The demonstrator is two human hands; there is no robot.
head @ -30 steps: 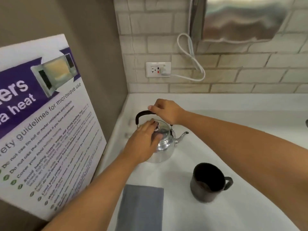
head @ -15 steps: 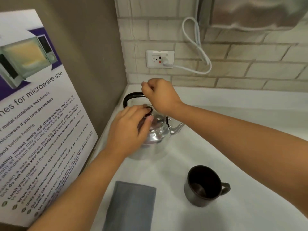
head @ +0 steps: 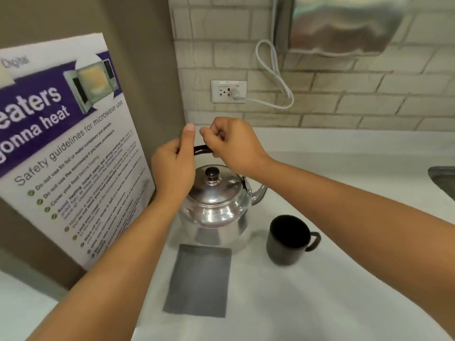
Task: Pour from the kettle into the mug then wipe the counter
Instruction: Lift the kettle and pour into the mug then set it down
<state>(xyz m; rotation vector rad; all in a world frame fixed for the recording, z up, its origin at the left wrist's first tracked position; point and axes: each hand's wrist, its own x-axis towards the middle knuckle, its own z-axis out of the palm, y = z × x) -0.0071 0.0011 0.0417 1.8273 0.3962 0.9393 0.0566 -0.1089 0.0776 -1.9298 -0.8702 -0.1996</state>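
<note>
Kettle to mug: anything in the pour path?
Nothing visible. The kettle stands on the counter with its spout toward the mug, which sits open just right of it. The grey cloth lies in front of the kettle, off that line. Both hands are at the handle.

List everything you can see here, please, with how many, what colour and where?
kettle: one, shiny silver with a black handle and knob, on the counter near the corner, spout toward the right
mug: one, dark, right of the kettle, handle to the right
cloth: one, grey, folded flat in front of the kettle
counter: one, white
poster: one, white and purple, leaning on the left wall
socket: one, white, on the brick wall, with a white cord plugged in
metal box: one, silver, on the wall at top right
sink: one edge, metal, far right
left hand: grip on the kettle handle's left end
right hand: grip closed on the handle's right end
</note>
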